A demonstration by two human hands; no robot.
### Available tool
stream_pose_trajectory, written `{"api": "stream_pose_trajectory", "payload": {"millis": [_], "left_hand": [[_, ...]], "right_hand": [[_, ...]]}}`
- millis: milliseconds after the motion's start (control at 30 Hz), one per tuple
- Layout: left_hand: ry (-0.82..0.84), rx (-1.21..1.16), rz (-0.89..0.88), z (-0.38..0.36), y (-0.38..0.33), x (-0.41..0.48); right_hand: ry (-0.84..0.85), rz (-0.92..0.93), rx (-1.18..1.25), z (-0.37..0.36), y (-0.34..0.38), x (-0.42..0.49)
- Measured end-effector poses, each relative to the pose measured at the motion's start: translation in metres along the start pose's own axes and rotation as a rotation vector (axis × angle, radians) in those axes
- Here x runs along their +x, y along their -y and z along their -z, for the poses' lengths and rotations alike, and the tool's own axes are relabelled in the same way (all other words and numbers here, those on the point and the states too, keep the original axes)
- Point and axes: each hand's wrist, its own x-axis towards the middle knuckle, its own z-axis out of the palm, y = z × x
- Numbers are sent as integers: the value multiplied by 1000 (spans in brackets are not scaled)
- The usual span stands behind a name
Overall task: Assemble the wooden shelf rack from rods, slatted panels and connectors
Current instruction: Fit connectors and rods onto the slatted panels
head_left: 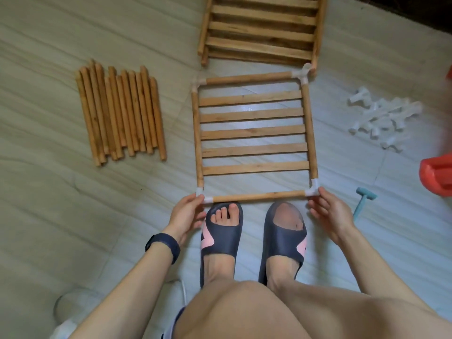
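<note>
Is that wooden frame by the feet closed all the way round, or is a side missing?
Closed: the frame has rods on all four sides and a white connector at each corner.

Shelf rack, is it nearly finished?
Not nearly. Done: one slatted panel inside a closed rod frame. In hand: the left hand pinches the near-left connector, the right hand the near-right connector. Left: the spare rods, stacked panels and loose connectors lie unused.

Matt, grainy wooden rods (121, 113) at nine o'clock; translucent glossy plastic connectors (384, 121) at three; floor tiles (49, 216) faintly glossy.
</note>
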Motion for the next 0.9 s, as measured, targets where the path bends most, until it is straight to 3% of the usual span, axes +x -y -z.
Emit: {"api": "stream_pose_trajectory", "payload": {"millis": [333,500,900], "left_hand": [[-148,215,-142,-6,6,9],[-125,306,-194,-16,1,11],[-321,255,-204,-37,-15,20]], "right_hand": [[-44,52,-21,-3,-6,2],[-69,80,-11,0,-2,2],[-47,146,-93,-1,4,10]]}}
